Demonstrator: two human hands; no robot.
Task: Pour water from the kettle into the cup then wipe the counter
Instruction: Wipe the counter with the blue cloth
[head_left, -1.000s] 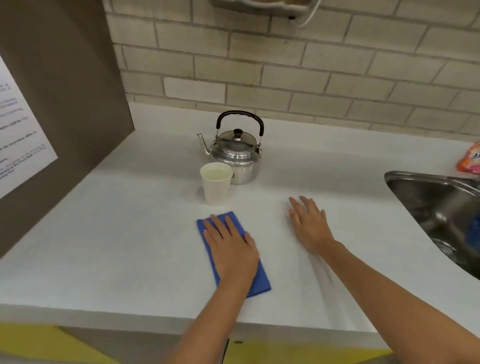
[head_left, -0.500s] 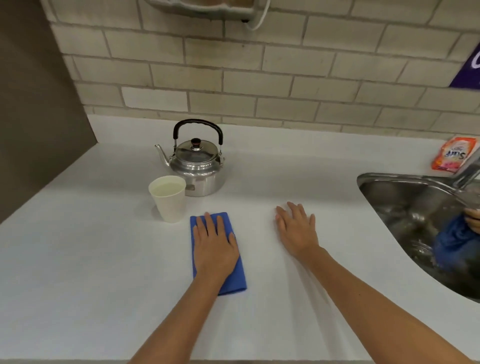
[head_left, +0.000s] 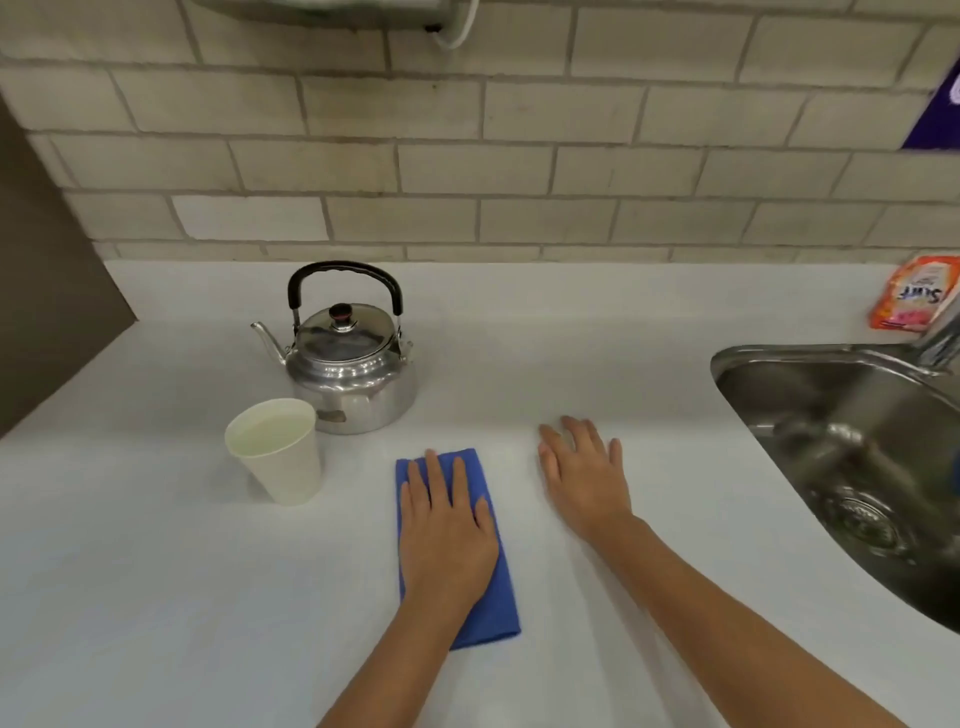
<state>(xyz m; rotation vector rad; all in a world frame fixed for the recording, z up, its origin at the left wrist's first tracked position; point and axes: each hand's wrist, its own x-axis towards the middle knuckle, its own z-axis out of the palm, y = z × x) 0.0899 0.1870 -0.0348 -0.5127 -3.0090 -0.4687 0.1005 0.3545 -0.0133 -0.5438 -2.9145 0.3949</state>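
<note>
Blue cloth (head_left: 506, 613) half-hidden under flat left hand (head_left: 447, 535) — right hand (head_left: 587, 478) spread, empty — sink (head_left: 769, 358) cut off.

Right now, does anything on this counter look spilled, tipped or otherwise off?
Nothing stands out. The kettle and the filled cup stand upright, with no puddle showing on the counter. The left hand lies flat on the blue cloth; the right hand rests flat beside it.
</note>
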